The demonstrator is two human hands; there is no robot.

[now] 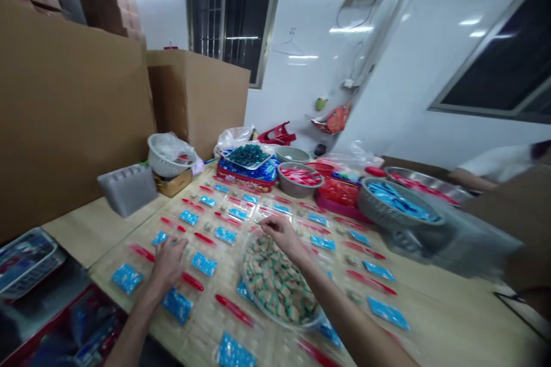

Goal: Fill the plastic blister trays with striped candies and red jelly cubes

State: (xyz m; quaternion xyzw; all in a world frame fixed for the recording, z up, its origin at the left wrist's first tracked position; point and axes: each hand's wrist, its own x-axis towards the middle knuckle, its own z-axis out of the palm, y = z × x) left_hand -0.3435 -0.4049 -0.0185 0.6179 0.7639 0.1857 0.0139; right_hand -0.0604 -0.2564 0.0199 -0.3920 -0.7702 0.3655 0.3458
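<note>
The bare right forearm (pixel 357 327) runs in from the bottom edge to the right hand (pixel 282 235), whose fingers (pixel 269 223) are bunched narrowly at the rim of a clear plastic bowl (pixel 279 321); whether they pinch anything is hard to tell. The bowl sits tilted on the table, heaped with small green-and-tan pieces (pixel 278 281). The left hand (pixel 169 264) presses down among the laid-out rows, its fingers (pixel 161 246) slightly spread and curled beside a blue sachet (pixel 159 238) and a red stick (pixel 142 252), with no clear hold on either. Clear plastic bags (pixel 202 264) carrying such sachets and sticks cover the pale table (pixel 73 235). Beyond them stand a metal bowl of red pieces (pixel 299 179) and a grey basket of blue sachets (pixel 400 206). The bowl looks the weak point: resting unevenly on the bags, it could tip if a wrist caught its rim, scattering pieces across the rows. The rows lie close together, so a dragging forearm could also push sachets and sticks out of place or into neighbouring bags
</note>
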